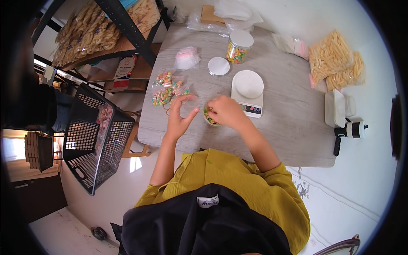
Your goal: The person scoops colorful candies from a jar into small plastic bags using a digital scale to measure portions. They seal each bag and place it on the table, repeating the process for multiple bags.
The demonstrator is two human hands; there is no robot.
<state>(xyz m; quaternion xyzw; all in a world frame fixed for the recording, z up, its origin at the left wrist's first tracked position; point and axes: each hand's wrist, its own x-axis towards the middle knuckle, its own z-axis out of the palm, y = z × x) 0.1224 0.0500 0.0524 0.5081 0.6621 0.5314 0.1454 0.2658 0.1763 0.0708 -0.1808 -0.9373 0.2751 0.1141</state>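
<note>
My left hand (178, 119) is curved, with a small clear plastic bag (191, 102) stretched between its thumb and fingers. My right hand (224, 110) reaches into an uncapped jar (206, 120) of small colourful candies (213, 119). Its fingertips are hidden, so any candies in them cannot be made out. Left of the jar, beyond my left hand, lie several filled candy bags (163, 95). A round silver lid (219, 66) rests behind the open jar, near a lidded jar of candies (237, 47). To the right is a white kitchen scale (248, 92) with a bare platform.
Flat small bags (187, 58) lie at the back left of the grey wooden table (287, 127). Bags of pale snack sticks (333, 60), a white plastic container (334, 108) and a black-and-white bottle (352, 130) line the right side. A black plastic basket (95, 140) stands left, below a shelf rack (127, 28).
</note>
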